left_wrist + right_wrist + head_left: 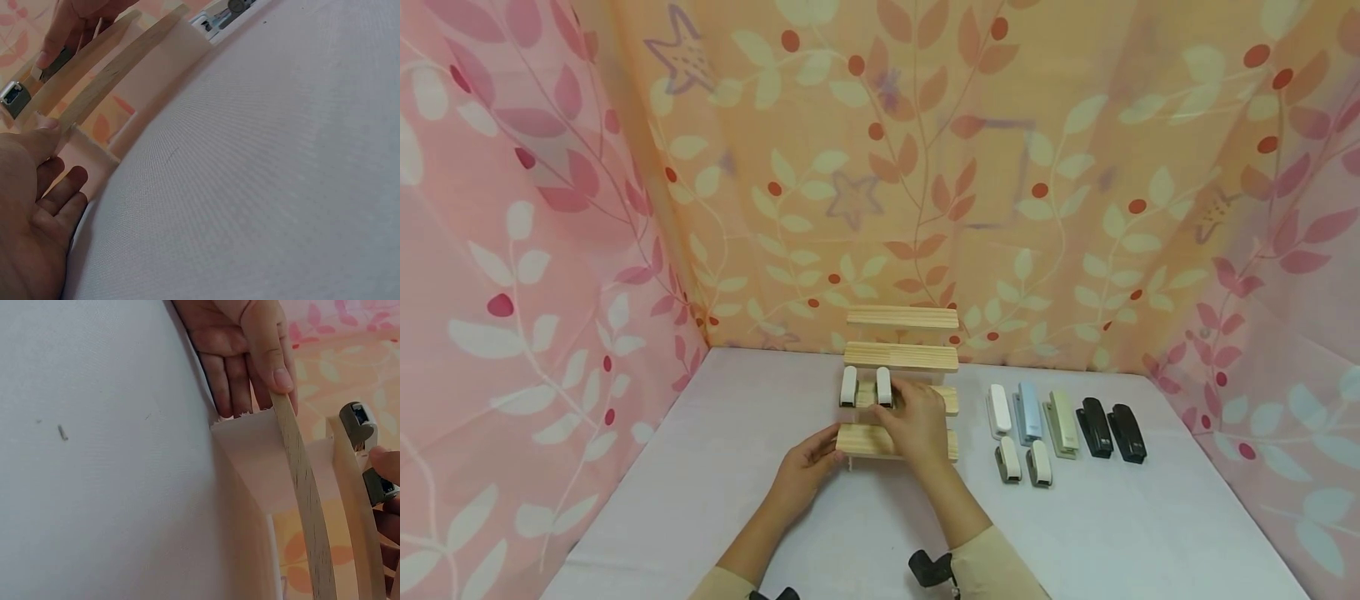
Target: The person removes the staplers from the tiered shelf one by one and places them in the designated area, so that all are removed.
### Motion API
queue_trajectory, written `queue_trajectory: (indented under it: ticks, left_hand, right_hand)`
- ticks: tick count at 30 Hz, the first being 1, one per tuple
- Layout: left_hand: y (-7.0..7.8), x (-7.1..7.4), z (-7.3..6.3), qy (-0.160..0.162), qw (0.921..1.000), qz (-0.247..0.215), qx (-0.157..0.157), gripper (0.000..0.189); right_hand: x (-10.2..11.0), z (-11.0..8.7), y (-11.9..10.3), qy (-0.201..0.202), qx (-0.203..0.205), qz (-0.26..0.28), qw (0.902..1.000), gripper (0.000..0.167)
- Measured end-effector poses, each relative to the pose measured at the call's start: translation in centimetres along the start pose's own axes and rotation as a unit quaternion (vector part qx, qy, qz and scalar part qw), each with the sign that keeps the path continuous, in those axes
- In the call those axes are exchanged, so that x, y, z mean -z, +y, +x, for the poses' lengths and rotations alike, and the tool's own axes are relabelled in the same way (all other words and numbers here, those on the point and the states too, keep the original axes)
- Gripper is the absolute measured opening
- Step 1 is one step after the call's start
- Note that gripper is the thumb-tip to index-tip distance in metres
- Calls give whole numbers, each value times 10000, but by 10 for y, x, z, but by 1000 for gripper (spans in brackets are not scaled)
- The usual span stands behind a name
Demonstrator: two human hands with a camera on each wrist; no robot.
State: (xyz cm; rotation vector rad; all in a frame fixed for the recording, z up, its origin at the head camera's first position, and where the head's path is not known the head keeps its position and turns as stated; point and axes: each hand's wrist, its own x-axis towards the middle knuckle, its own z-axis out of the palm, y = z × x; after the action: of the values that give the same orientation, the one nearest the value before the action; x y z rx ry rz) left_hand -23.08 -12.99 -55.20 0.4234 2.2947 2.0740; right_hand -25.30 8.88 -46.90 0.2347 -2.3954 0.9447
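A stepped rack (868, 440) with pale wooden planks and white side supports stands on the table. My left hand (805, 475) grips the left end of its lowest plank, the thumb pressed on the wood and the fingers loosely bent beside the white support. On the second plank from the bottom, my right hand (917, 421) holds a small white stapler (883, 385) between thumb and fingers. A matching white stapler (848, 385) stands to its left on that plank. In the right wrist view, the dark ends of both staplers (359, 424) show close together.
Right of the rack are a long white stapler (998, 410), a blue stapler (1028, 412), a pale green stapler (1062, 423) and two black staplers (1096, 427). Two more small white staplers (1009, 460) lie in front. Patterned curtains (880, 167) enclose the table on three sides.
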Motion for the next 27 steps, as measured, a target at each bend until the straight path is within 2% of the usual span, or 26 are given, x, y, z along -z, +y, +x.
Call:
queue_trajectory:
  ticks: [7,12,18,27]
  left_hand:
    - [0,0,0,-18,10000,11,-60,55]
    - [-1,0,0,-49,9998,13,-191,56]
    - [-2,0,1,-36,9999,-116,-48,55]
    - [-2,0,1,-30,10000,-33,-50,55]
  right_hand:
    - [0,-1,4,147,-16,142,9998,41]
    - [5,-1,7,38,-143,334,9993,33]
    - [14,-1,8,-154,-273,377,9988,34]
    - [38,-2,6,-93,-253,524,9983,34]
